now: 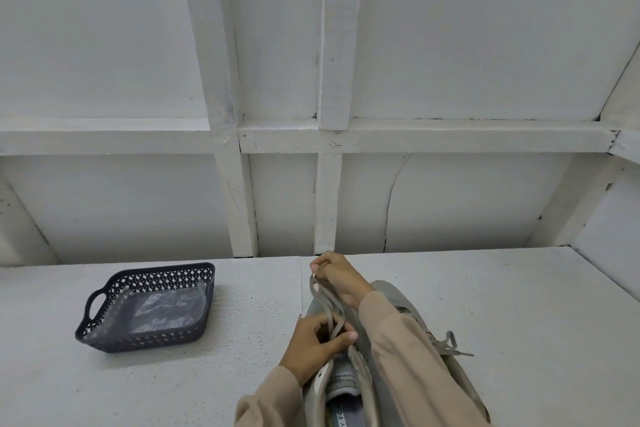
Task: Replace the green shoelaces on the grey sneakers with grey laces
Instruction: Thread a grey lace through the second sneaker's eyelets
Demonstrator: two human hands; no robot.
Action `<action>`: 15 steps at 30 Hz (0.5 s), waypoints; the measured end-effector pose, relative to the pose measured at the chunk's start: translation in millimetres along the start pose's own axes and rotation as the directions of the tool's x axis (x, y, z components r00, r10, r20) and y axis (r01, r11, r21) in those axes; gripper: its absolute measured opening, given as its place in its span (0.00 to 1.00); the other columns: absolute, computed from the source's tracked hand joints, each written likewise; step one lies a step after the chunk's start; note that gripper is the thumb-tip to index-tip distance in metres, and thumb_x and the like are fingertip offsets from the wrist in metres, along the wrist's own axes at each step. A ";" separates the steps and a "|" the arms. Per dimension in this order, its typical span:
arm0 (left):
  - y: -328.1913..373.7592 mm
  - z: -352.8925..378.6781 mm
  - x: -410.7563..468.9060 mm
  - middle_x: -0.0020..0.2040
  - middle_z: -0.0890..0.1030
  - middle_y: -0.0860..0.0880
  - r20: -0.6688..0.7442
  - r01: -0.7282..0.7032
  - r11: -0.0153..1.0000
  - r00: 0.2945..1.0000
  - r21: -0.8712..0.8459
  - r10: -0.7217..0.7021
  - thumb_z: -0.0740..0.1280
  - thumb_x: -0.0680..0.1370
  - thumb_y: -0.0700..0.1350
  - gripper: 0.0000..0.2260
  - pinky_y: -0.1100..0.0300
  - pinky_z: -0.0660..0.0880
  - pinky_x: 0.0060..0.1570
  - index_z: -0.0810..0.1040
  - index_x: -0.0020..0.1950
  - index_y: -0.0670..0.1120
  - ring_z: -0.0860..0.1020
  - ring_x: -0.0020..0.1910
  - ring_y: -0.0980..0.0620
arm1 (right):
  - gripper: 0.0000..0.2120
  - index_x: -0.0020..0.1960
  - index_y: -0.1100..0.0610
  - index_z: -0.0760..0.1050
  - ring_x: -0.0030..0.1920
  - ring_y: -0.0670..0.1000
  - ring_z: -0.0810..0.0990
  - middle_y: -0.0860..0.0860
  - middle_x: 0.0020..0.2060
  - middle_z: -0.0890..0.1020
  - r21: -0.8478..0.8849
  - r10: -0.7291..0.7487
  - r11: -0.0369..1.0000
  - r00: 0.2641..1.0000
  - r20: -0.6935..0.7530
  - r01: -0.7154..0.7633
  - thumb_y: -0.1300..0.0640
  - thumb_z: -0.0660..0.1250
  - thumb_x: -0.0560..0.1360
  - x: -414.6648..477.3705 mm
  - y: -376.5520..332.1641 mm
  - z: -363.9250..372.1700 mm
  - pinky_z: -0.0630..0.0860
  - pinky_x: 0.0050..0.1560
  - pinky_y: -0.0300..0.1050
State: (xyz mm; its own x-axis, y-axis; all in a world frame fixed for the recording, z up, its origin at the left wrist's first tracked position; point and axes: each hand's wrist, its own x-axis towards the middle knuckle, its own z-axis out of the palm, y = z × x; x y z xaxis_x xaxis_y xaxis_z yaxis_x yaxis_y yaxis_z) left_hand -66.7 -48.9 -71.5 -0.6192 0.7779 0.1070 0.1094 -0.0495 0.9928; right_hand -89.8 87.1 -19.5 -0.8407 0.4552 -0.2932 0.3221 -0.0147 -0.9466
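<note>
Two grey sneakers lie side by side at the bottom middle of the white table. On the nearer, left sneaker (341, 381) my left hand (317, 345) holds the upper and pinches the grey lace (330, 302) at the eyelets. My right hand (337, 276), above the toe, grips the lace ends and holds them taut, away from me. The second sneaker (450, 367) sits to the right under my right sleeve, with a tied grey lace showing. No green lace is in view.
A dark perforated plastic basket (104, 333) with a clear plastic bag in it stands on the table (519, 322) at the left. A white panelled wall with wooden battens rises right behind the table's far edge.
</note>
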 end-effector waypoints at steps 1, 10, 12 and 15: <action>0.8 0.1 0.0 0.37 0.83 0.49 0.005 0.001 1.000 1.000 -0.003 -0.001 0.75 0.71 0.42 0.02 0.58 0.77 0.44 0.83 0.40 0.45 0.81 0.39 0.52 | 0.10 0.43 0.59 0.72 0.39 0.51 0.74 0.54 0.39 0.75 0.061 0.009 0.998 0.998 0.057 -0.013 0.71 0.59 0.77 -0.6 -0.3 1.8 0.76 0.40 0.42; 4.4 0.1 -0.7 0.37 0.84 0.49 0.008 0.025 1.000 1.000 0.011 -0.025 0.75 0.72 0.40 0.04 0.61 0.76 0.42 0.83 0.39 0.47 0.82 0.39 0.53 | 0.06 0.45 0.56 0.74 0.45 0.50 0.83 0.53 0.42 0.85 0.031 -0.201 0.979 0.927 0.318 0.202 0.64 0.65 0.78 -26.7 -57.8 5.0 0.73 0.45 0.47; 6.0 0.8 -1.0 0.36 0.84 0.50 0.004 0.034 0.999 0.999 -0.002 -0.034 0.75 0.71 0.39 0.04 0.63 0.75 0.40 0.82 0.39 0.46 0.81 0.38 0.54 | 0.05 0.44 0.54 0.73 0.43 0.48 0.82 0.50 0.39 0.85 -0.062 -0.225 0.966 0.935 0.276 0.251 0.62 0.66 0.78 -34.6 -83.6 -1.4 0.71 0.42 0.45; 8.0 1.7 -0.9 0.35 0.83 0.51 0.021 0.036 0.999 0.999 0.005 -0.037 0.74 0.72 0.39 0.03 0.64 0.74 0.38 0.82 0.39 0.46 0.80 0.37 0.55 | 0.04 0.45 0.58 0.73 0.42 0.53 0.82 0.56 0.39 0.84 -0.265 -0.115 0.935 0.911 0.397 0.234 0.65 0.64 0.78 -46.0 -110.0 -12.9 0.76 0.39 0.48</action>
State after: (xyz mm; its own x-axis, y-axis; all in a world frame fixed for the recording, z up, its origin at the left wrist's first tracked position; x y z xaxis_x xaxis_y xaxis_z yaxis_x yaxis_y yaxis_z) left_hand -63.9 -48.9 -63.8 -0.6066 0.7920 0.0695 0.0910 -0.0177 0.9957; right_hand -81.0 79.2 99.9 -0.9754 0.0626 -0.2115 0.2203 0.3287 -0.9184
